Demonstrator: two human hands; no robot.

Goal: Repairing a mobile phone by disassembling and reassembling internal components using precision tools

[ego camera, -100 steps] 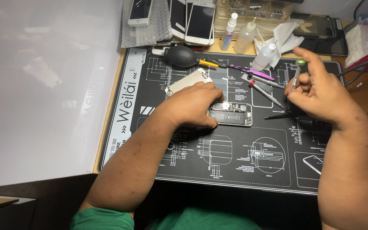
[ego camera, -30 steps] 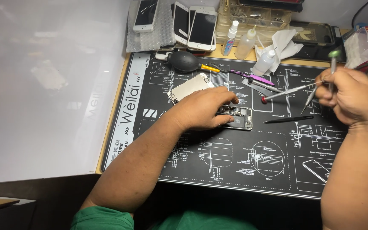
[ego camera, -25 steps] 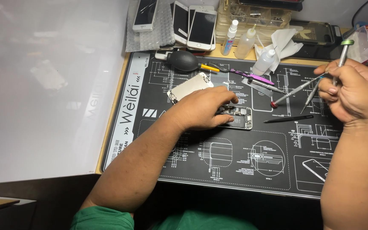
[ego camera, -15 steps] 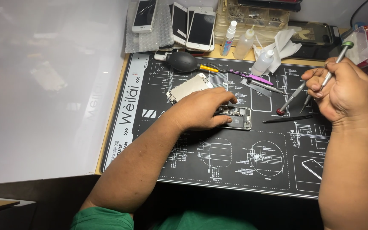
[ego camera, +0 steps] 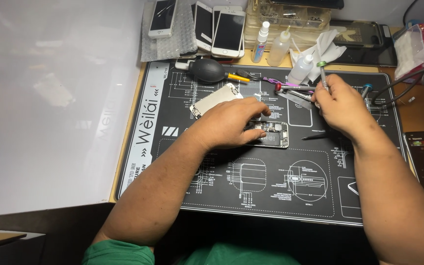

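Head view: left hand (ego camera: pixel 229 122) presses flat on the opened phone (ego camera: pixel 271 135) at mid-mat (ego camera: pixel 271 196) — light, fragile, best steadied by its edges — beyond, right hand (ego camera: pixel 342 105) pinches a slim screwdriver (ego camera: pixel 323 73).

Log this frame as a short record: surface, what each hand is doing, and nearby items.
surface: black repair mat printed with white diagrams, on a wooden desk
left hand: rests on an opened phone, holding it down
right hand: grips a green-capped screwdriver, shaft upright, above the mat
beside left hand: detached silver panel
mat's far edge: black dust blower, small bottles, more screwdrivers
behind mat: row of phones
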